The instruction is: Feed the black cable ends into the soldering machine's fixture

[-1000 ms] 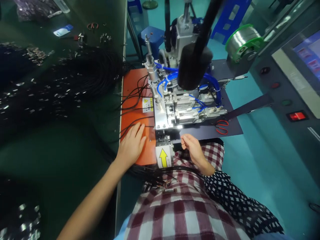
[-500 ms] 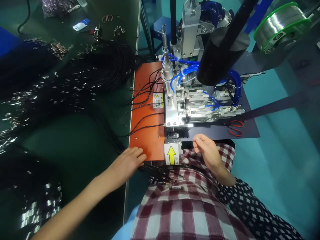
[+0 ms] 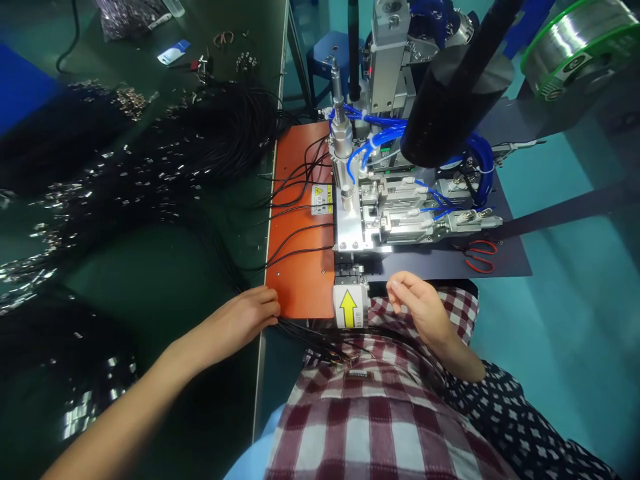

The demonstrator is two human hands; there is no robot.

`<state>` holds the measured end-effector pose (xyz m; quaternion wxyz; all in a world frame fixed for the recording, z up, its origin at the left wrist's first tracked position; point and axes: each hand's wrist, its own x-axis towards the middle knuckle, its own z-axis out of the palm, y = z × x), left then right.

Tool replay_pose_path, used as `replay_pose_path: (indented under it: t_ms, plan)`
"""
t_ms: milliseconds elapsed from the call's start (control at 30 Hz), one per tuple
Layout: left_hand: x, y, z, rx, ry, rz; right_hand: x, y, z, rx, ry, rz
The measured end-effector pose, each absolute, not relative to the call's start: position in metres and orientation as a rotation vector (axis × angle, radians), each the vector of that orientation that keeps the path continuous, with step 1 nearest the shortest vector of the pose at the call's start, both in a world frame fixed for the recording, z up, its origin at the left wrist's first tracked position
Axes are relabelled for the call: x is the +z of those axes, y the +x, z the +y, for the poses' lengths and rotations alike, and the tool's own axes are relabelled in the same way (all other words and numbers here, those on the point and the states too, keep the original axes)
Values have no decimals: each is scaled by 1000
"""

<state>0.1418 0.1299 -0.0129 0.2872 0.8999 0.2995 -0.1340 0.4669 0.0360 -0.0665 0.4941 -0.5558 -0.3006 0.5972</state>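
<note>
My left hand [image 3: 253, 308] is closed, fingers curled down on a bundle of black cables [image 3: 310, 335] beside the near left corner of an orange plate [image 3: 305, 293]. The bundle runs from the dark table under this hand to my lap, where its stripped ends show. My right hand [image 3: 417, 303] hovers in front of the machine [image 3: 400, 213], thumb and fingertips curled together, with nothing visible in them. Between the hands is a white block with a yellow arrow [image 3: 350, 308]. Several single black cables [image 3: 300, 230] lie across the orange plate into the machine.
Heaps of black cables [image 3: 225, 133] with shiny metal ends cover much of the table at left. Red-handled pliers [image 3: 483, 255] lie on the machine's dark base. A black cylinder [image 3: 450, 113] hangs over the machine, and a green-rimmed wire spool [image 3: 580, 50] stands at upper right.
My left hand has drawn back left off the orange plate, and its fingers have curled down onto the cable bundle. My right hand keeps nearly the same pose. The view has shifted slightly.
</note>
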Motion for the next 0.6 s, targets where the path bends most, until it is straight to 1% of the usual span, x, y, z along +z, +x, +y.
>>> replay_pose_path:
  t_ms: [100,267,467,600]
  plan:
    - [-12,140,131,-355,2363,799,-66,469,35,1434,-1361,-717]
    - [-3,143,137,-496,2285,853,-65,470,33,1445,-1392,-721]
    - [12,128,152,-294,2106,880,-66,470,30,1445,-1384,-717]
    - [12,130,143,-308,2141,847,-67,469,30,1464,-1367,-714]
